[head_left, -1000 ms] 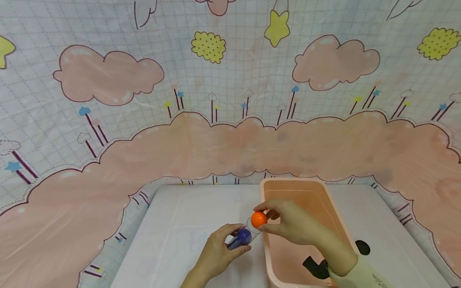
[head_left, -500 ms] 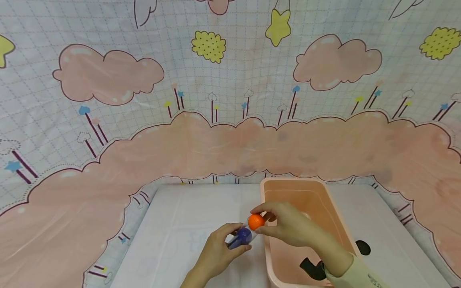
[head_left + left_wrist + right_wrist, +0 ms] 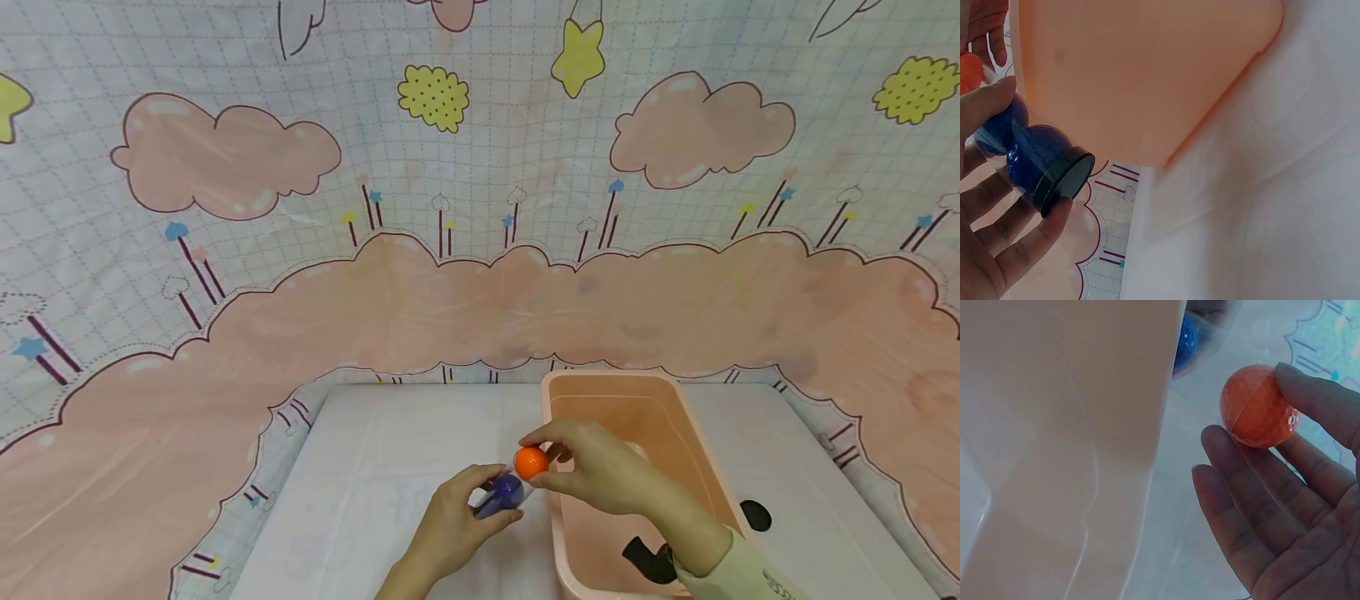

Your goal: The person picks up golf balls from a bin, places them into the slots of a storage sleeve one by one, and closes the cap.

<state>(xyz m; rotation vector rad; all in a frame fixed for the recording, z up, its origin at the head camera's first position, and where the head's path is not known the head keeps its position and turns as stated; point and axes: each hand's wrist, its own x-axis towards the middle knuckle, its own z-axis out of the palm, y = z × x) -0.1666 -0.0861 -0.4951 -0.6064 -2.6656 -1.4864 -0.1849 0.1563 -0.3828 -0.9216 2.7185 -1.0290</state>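
My left hand (image 3: 450, 521) grips a clear plastic tube (image 3: 1036, 117) tilted up toward the right hand. Two dark blue balls (image 3: 1041, 159) sit inside it, and a black cap (image 3: 1069, 181) closes its lower end. At the upper end, my right hand (image 3: 607, 467) pinches an orange golf ball (image 3: 531, 463) between thumb and fingers, right at the tube's mouth. In the right wrist view the orange ball shows whole, with its dimples and a thin seam, while a blue ball (image 3: 1186, 340) partly appears behind the bin's edge.
A peach plastic bin (image 3: 558, 533) stands under my right forearm. A black curved piece (image 3: 648, 560) lies in it, partly hidden by the sleeve. A black disc (image 3: 756, 516) lies on the white table (image 3: 390, 442) right of the bin. A patterned cloth (image 3: 480, 308) hangs behind.
My right hand has moved slightly left with the orange ball, bringing it over the tube's mouth. The left hand and the tube have stayed nearly still.
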